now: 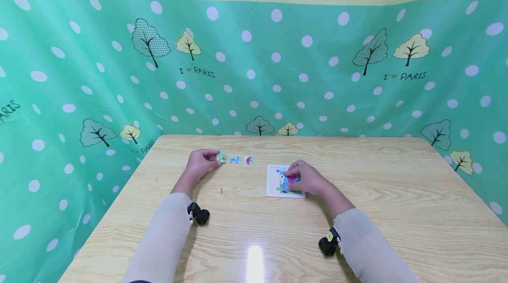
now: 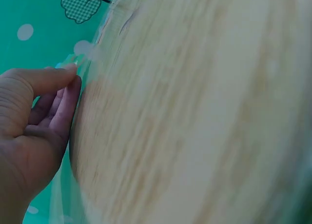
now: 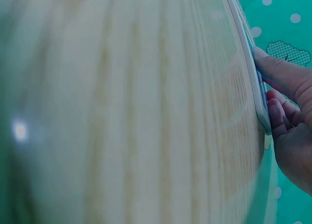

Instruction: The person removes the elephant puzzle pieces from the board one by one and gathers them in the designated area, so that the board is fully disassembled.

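Note:
In the head view my left hand [image 1: 199,162] pinches a green puzzle piece [image 1: 221,158] between thumb and fingers at the table's far left. Two more puzzle pieces lie in a row to its right: a blue one [image 1: 235,159] and one with red and yellow [image 1: 248,159]. My right hand [image 1: 308,178] rests its fingertips on a white-framed puzzle board [image 1: 273,191], thumb and fingers spread apart over the picture. The board shows a blue figure with red and green parts, partly hidden by that hand. From the right wrist, the board [image 3: 251,70] appears edge-on under the fingertips.
The wooden table [image 1: 238,225] carries a tiny dark bit [image 1: 221,190] between the arms. Behind it hangs a green dotted curtain [image 1: 254,84]. Black wrist cameras [image 1: 201,215] sit at both cuffs, low over the tabletop.

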Motion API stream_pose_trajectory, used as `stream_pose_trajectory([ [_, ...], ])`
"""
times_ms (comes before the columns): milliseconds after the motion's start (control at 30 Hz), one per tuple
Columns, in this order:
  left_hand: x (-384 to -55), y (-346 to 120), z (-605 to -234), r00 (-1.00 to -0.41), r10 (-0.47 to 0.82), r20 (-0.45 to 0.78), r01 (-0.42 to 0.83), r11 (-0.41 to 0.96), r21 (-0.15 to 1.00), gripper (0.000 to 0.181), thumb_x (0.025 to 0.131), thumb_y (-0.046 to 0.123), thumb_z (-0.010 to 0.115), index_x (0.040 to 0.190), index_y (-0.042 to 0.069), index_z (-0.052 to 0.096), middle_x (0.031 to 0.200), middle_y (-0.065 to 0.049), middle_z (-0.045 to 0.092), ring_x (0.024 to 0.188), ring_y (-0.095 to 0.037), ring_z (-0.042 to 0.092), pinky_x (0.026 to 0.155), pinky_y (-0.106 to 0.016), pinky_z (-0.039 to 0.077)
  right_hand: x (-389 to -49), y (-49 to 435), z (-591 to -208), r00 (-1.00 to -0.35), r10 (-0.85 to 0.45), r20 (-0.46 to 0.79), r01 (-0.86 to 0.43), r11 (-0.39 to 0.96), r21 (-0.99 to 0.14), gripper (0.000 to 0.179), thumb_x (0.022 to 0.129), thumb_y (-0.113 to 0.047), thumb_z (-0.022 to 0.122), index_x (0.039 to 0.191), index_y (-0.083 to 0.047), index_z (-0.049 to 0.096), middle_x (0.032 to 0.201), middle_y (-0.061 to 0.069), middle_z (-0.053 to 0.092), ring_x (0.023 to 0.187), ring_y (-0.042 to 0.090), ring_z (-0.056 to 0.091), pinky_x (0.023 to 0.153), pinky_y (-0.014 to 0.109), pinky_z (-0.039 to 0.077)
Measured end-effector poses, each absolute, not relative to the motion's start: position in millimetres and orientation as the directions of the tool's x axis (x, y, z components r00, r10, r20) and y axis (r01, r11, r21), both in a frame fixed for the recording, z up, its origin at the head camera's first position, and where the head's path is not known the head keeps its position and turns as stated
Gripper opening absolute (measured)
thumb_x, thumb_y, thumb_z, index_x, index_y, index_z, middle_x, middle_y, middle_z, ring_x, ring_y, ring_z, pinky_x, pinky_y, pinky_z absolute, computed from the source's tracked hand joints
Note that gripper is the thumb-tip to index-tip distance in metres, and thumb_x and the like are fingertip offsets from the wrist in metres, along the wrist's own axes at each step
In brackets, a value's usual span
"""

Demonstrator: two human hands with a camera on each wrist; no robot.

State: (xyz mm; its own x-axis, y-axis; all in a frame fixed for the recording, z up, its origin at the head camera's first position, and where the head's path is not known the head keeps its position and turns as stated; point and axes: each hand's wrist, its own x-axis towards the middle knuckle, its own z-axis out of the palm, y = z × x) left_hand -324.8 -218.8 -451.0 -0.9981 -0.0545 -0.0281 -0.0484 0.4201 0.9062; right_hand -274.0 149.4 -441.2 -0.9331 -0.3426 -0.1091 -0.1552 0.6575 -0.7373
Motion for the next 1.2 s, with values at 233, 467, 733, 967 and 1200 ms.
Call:
stream_pose_trajectory([
  [233,-329.8,-217.0,-451.6,-1.0,0.004,0.011,0.011,0.583,0.812,0.036,0.089,0.002,0.08,0.124,-0.001,0.072,0.106,-0.014,0.072,0.099,-0.023,0.067,0.087,-0.032,0.057,-274.3,149.7,-441.2,-0.934,-0.341,-0.109,-0.159,0.668,-0.727,0.042,0.088,-0.012,0.084,0.128,-0.005,0.073,0.127,0.008,0.055,0.119,0.028,0.052,0.11,0.047,0.044],
  [467,-329.4,-214.9,-449.7,-0.999,0.043,0.0,0.028,0.646,0.763,0.035,0.093,0.005,0.077,0.127,0.0,0.071,0.107,-0.012,0.071,0.101,-0.025,0.064,0.09,-0.038,0.055,-274.4,150.0,-441.0,-0.93,-0.356,-0.092,-0.182,0.662,-0.727,0.043,0.087,-0.01,0.085,0.127,-0.002,0.072,0.127,0.009,0.055,0.117,0.028,0.053,0.108,0.047,0.044],
  [733,-328.0,-215.3,-449.9,-0.999,0.048,-0.015,0.02,0.647,0.762,0.038,0.096,0.008,0.074,0.133,0.0,0.068,0.107,-0.011,0.069,0.101,-0.024,0.062,0.09,-0.038,0.053,-275.8,150.1,-441.9,-0.929,-0.357,-0.093,-0.183,0.666,-0.723,0.043,0.087,-0.011,0.085,0.127,-0.002,0.073,0.127,0.009,0.055,0.118,0.029,0.053,0.109,0.048,0.044],
  [967,-326.3,-216.2,-451.3,-0.999,0.039,-0.009,0.016,0.606,0.796,0.041,0.095,0.007,0.075,0.135,0.0,0.067,0.107,-0.011,0.069,0.102,-0.024,0.063,0.09,-0.037,0.053,-275.9,150.6,-441.9,-0.93,-0.355,-0.095,-0.183,0.671,-0.719,0.042,0.087,-0.011,0.085,0.127,-0.003,0.073,0.13,0.01,0.055,0.12,0.03,0.053,0.11,0.048,0.043],
  [1200,-320.9,-217.5,-450.7,-1.0,0.005,-0.018,-0.013,0.486,0.874,0.042,0.094,0.007,0.077,0.135,0.003,0.067,0.111,-0.013,0.069,0.104,-0.024,0.062,0.076,-0.025,0.055,-275.7,150.2,-441.4,-0.931,-0.353,-0.099,-0.178,0.671,-0.72,0.042,0.088,-0.011,0.085,0.128,-0.004,0.073,0.129,0.009,0.055,0.12,0.029,0.053,0.109,0.047,0.044],
])
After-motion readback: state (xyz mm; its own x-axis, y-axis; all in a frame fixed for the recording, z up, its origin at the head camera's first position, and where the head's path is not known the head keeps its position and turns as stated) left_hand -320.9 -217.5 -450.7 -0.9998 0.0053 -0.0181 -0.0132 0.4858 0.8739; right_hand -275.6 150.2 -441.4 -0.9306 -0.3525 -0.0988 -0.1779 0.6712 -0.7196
